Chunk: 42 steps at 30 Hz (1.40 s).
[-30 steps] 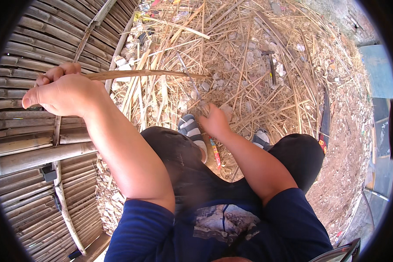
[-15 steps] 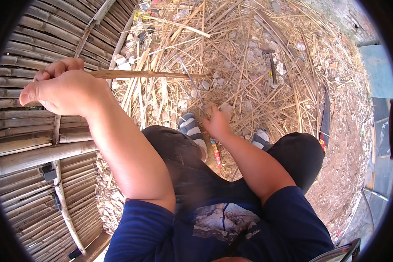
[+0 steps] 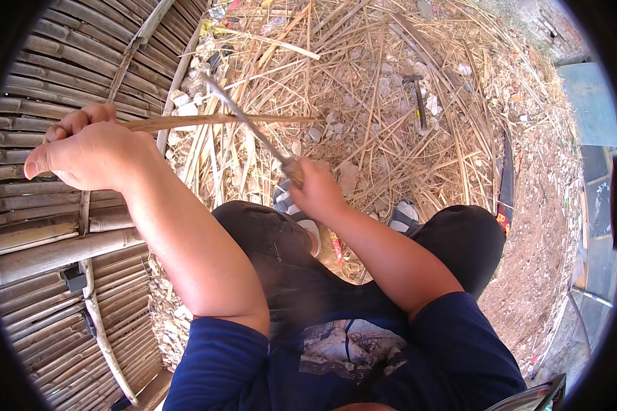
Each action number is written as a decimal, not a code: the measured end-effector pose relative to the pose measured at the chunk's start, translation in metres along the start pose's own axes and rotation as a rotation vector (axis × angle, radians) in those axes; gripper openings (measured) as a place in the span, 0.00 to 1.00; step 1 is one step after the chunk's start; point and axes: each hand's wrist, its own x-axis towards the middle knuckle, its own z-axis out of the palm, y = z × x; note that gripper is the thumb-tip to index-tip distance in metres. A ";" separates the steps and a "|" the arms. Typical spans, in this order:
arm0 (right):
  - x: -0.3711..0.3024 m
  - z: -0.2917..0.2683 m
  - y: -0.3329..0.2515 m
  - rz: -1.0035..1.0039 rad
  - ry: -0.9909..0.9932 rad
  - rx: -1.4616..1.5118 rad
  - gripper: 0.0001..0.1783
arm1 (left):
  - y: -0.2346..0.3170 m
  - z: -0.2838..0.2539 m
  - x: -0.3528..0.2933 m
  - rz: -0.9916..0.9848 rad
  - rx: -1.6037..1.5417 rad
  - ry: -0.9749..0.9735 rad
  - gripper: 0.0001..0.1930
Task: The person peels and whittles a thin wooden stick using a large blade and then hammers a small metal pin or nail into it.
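My left hand [image 3: 82, 151], raised at the left before the bamboo wall, is closed round one end of a bamboo strip [image 3: 178, 123]. The strip points right, nearly level, and tapers to a thin tip. Between my knees, my right hand [image 3: 315, 188] is closed on the wooden handle of a long, narrow knife [image 3: 253, 129]. Its blade slants up to the left and crosses the strip near its middle. Whether blade and strip touch, I cannot tell.
Straw, split bamboo and stones [image 3: 349, 168] cover the ground. A hammer [image 3: 419, 103] lies ahead, and a handsaw [image 3: 506, 181] to the right of my right knee. A slatted bamboo wall [image 3: 41, 198] stands close on the left; blue panels [image 3: 593, 109] are at the far right.
My right hand has moved up and left, swinging the knife blade across the bamboo strip. My left hand has shifted slightly left and down, still holding the strip.
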 end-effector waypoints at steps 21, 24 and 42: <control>-0.006 0.015 0.079 0.248 0.164 -0.057 0.24 | -0.001 0.005 -0.002 -0.043 -0.032 0.003 0.32; -0.004 0.001 0.103 0.341 0.067 -0.162 0.26 | 0.001 0.007 -0.002 -0.040 -0.043 0.002 0.32; -0.008 0.012 0.066 0.266 0.037 -0.020 0.24 | -0.006 0.002 0.003 -0.020 -0.020 -0.005 0.33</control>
